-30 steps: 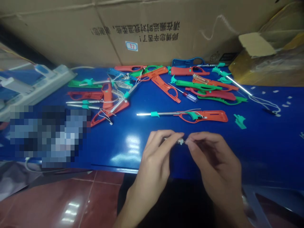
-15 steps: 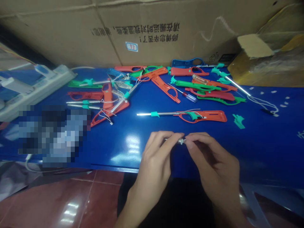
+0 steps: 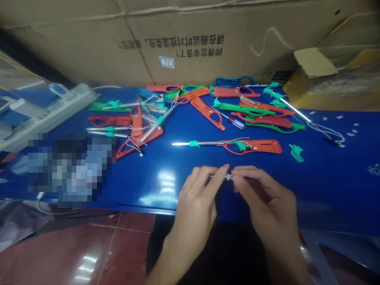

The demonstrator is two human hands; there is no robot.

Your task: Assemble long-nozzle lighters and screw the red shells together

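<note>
A small pale part (image 3: 228,177) is held between my two hands above the blue table's front edge. My left hand (image 3: 199,198) is closed round its left end, the thumb and fingers hiding most of it. The fingertips of my right hand (image 3: 264,198) pinch its right end. Just beyond the hands lies an orange handle shell (image 3: 268,146) with a metal tube (image 3: 208,143) pointing left, a green collar (image 3: 194,143) on the tube and a green trigger (image 3: 242,145) in the shell. To the right lies a loose green trigger (image 3: 296,152).
Several coloured shells (image 3: 208,112), wired metal tubes (image 3: 152,129) and a screwdriver (image 3: 236,122) lie across the back. A white power strip (image 3: 71,105) is at left, a cardboard box (image 3: 190,23) behind, a taped box (image 3: 335,87) at back right.
The camera view has shifted slightly. Both hands stay at the small part, and my left thumb or forefinger has lifted slightly, showing a little more of it.
</note>
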